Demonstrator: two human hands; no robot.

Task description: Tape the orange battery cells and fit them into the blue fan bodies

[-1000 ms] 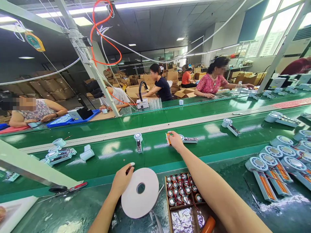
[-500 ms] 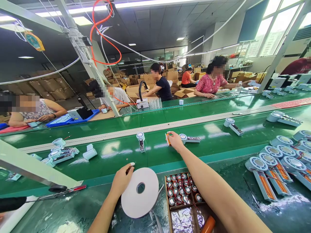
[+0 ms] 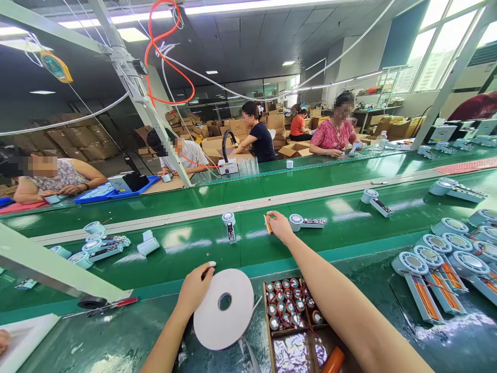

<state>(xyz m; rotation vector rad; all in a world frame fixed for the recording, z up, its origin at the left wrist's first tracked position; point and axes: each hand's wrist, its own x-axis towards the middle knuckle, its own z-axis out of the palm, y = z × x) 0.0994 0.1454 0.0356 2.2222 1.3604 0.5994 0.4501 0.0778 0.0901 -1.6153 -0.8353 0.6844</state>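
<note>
My left hand [image 3: 199, 285] rests at the upper left edge of a white tape roll [image 3: 244, 311], its fingers curled and a white cover on one fingertip. Whether it pinches anything small is hidden. Over the green belt [image 3: 256, 248], my right hand [image 3: 278, 225] grips a small orange and white piece [image 3: 268, 224] between thumb and fingers. Just right of that hand lies a light blue round unit with a circuit board arm [image 3: 296, 222]; a similar unit [image 3: 229, 218] lies to its left. A divided box of wired cylinders [image 3: 268, 336] stands below my right forearm.
Several round units with orange-filled arms [image 3: 412, 263] crowd the right side. More parts [image 3: 93, 243] lie on the belt at left, near a slanted metal post [image 3: 58, 264]. Red-handled tool [image 3: 126, 301] lies at its foot. People sit across the belt.
The units on the belt have shifted slightly right. My hands have hardly moved. At lower left, a black-sleeved arm has withdrawn, and a person across the belt has drawn an arm in.
</note>
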